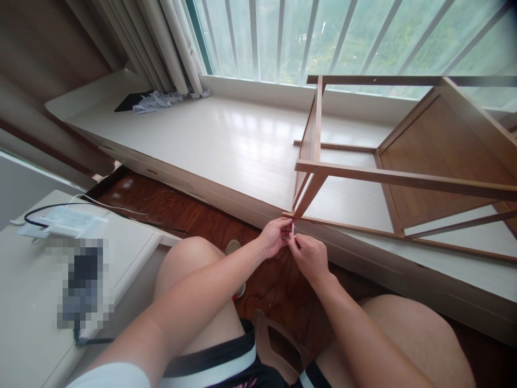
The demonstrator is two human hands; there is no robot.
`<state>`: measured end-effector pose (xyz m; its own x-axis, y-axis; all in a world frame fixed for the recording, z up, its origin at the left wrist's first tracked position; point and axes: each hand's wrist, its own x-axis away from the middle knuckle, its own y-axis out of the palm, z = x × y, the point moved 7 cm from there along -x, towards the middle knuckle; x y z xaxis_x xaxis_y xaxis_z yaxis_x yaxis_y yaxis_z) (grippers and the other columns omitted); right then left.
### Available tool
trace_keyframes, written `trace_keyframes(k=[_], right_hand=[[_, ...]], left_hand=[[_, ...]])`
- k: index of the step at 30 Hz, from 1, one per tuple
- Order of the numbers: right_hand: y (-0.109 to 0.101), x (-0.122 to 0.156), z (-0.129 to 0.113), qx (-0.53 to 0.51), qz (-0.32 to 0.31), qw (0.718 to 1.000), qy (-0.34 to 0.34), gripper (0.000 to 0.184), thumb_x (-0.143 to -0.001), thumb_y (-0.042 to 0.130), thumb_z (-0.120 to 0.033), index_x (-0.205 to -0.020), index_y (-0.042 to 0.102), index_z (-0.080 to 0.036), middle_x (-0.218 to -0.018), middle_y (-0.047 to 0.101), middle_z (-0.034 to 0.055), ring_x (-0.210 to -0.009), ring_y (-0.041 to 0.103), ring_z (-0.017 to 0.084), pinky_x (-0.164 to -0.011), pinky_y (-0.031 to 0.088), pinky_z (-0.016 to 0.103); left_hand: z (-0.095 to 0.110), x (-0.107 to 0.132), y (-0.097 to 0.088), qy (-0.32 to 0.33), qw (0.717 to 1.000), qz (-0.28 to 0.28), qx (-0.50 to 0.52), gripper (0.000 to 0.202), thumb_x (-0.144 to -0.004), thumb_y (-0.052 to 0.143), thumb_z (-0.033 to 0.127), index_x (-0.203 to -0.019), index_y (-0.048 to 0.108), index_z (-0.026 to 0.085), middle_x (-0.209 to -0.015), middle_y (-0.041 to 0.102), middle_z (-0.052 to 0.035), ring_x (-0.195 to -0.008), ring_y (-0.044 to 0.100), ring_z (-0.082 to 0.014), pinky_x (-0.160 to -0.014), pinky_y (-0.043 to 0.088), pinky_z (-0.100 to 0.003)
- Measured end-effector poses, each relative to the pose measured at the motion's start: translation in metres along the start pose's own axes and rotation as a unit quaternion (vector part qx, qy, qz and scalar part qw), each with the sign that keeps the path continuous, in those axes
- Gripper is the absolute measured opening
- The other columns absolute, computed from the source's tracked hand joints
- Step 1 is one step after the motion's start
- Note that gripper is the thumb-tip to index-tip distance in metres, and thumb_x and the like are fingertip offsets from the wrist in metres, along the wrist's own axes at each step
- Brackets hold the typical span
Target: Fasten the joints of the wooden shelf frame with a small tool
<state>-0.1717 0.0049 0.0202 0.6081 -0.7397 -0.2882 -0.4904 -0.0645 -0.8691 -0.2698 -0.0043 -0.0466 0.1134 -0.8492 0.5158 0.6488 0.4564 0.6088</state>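
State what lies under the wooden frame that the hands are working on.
The wooden frame lies on its side on the pale window platform, its corner overhanging the edge where both hands meet. Its panel hides part of the platform.

A room in a home — a wide white window seat runs below a tall barred window with pale curtains gathered at its left corner, dark wood-patterned floor beneath, and a power strip lying on a white surface — a lived-in domestic setting.
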Motion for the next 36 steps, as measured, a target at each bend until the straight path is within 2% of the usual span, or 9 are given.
trace_keyframes(k=[11,18,23,27,30,34,36], right_hand=[[-0.003,-0.005,-0.008,0.023,0.021,0.999,-0.023,0.034,-0.09,0.046,-0.026,-0.059,0.056,-0.018,-0.06,0.062,0.0023,-0.058,0.053,0.013,-0.057,0.024,0.027],[0.001,-0.004,-0.003,0.05,0.044,0.998,0.013,0.036,-0.088,0.048,-0.029,-0.055,0.057,-0.017,-0.054,0.062,0.0032,-0.05,0.049,0.012,-0.054,0.02,0.028],[0.005,-0.004,-0.002,0.037,0.05,0.998,0.013,0.038,-0.088,0.049,-0.029,-0.052,0.056,-0.017,-0.053,0.062,0.0036,-0.048,0.049,0.012,-0.054,0.021,0.028],[0.007,-0.005,-0.001,-0.027,0.037,0.998,0.032,0.039,-0.09,0.046,-0.031,-0.055,0.057,-0.018,-0.056,0.063,0.0038,-0.05,0.051,0.012,-0.054,0.025,0.027],[0.008,-0.005,0.001,-0.119,0.023,0.991,0.06,0.039,-0.092,0.044,-0.033,-0.06,0.06,-0.018,-0.059,0.064,0.0038,-0.052,0.053,0.013,-0.056,0.03,0.026],[0.011,-0.005,0.003,-0.251,0.013,0.963,0.093,0.041,-0.093,0.044,-0.037,-0.06,0.061,-0.019,-0.059,0.063,0.0027,-0.054,0.054,0.014,-0.059,0.036,0.026],[0.016,-0.004,0.005,-0.328,0.004,0.937,0.124,0.04,-0.091,0.047,-0.039,-0.06,0.062,-0.019,-0.057,0.062,0.0018,-0.051,0.053,0.013,-0.057,0.038,0.026]], left_hand=[[-0.001,-0.002,-0.002,0.0,0.999,0.008,0.033,0.014,-0.07,0.069,0.022,-0.078,0.062,0.013,-0.07,0.06,-0.0014,-0.059,0.054,-0.0087,-0.058,0.041,-0.022],[0.0,-0.003,-0.002,0.014,0.999,-0.006,0.043,0.015,-0.07,0.071,0.022,-0.079,0.062,0.013,-0.071,0.06,-0.0004,-0.058,0.054,-0.0078,-0.058,0.042,-0.022],[-0.001,-0.005,-0.002,0.017,0.999,-0.004,0.041,0.017,-0.069,0.072,0.023,-0.078,0.062,0.012,-0.07,0.059,-0.0003,-0.057,0.054,-0.0077,-0.056,0.042,-0.021],[0.0,-0.004,-0.001,0.009,0.999,-0.006,0.036,0.017,-0.071,0.071,0.025,-0.077,0.061,0.013,-0.07,0.059,-0.0006,-0.056,0.054,-0.0081,-0.054,0.042,-0.021],[0.002,-0.001,0.0,-0.006,1.0,-0.004,0.027,0.017,-0.072,0.069,0.027,-0.079,0.061,0.013,-0.07,0.058,-0.0004,-0.053,0.054,-0.0085,-0.046,0.04,-0.021],[0.006,0.002,0.002,-0.021,1.0,-0.005,0.017,0.018,-0.073,0.068,0.028,-0.082,0.059,0.015,-0.068,0.057,0.0007,-0.045,0.051,-0.0093,-0.035,0.034,-0.022],[0.008,0.003,0.003,-0.02,1.0,-0.009,0.014,0.018,-0.074,0.066,0.027,-0.083,0.058,0.015,-0.069,0.057,0.0008,-0.042,0.048,-0.0089,-0.032,0.033,-0.022]])
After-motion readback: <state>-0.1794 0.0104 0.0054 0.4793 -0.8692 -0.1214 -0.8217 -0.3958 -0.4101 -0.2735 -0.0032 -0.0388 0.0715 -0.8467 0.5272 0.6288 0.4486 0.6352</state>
